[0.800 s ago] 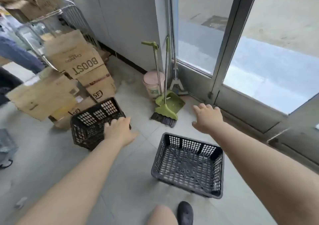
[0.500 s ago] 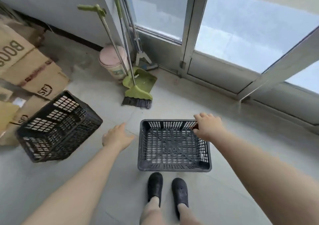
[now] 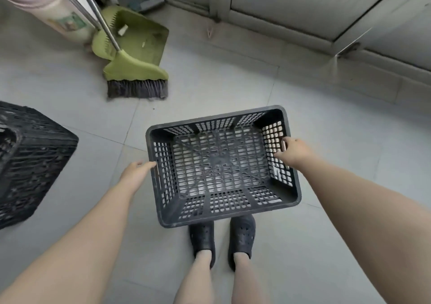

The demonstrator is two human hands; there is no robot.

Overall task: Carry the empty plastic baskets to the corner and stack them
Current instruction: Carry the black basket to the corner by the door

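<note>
Head view: a grey tiled floor (image 3: 233,75) meets a metal door frame (image 3: 303,7). The right hand (image 3: 294,152) grips an empty basket (image 3: 219,166) by its side wall, above two dark shoes (image 3: 221,238); the left hand (image 3: 136,172), fingers straight, touches the opposite wall. A second basket (image 3: 30,163) lies tipped to the left, a green broom (image 3: 136,75) and dustpan (image 3: 140,33) beyond.

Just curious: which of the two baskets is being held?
The grey basket above the shoes, gripped by the right hand; the black basket at left sits untouched.

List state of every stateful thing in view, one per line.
Grey basket: upright, empty, held at both short sides.
Right hand: fingers curled round the basket's right wall.
Left hand: fingers straight, touching the left wall.
Black basket: upside down on the floor, untouched.
Green dustpan: on the floor, bits of debris inside.
Green broom: standing, bristles down.
</note>
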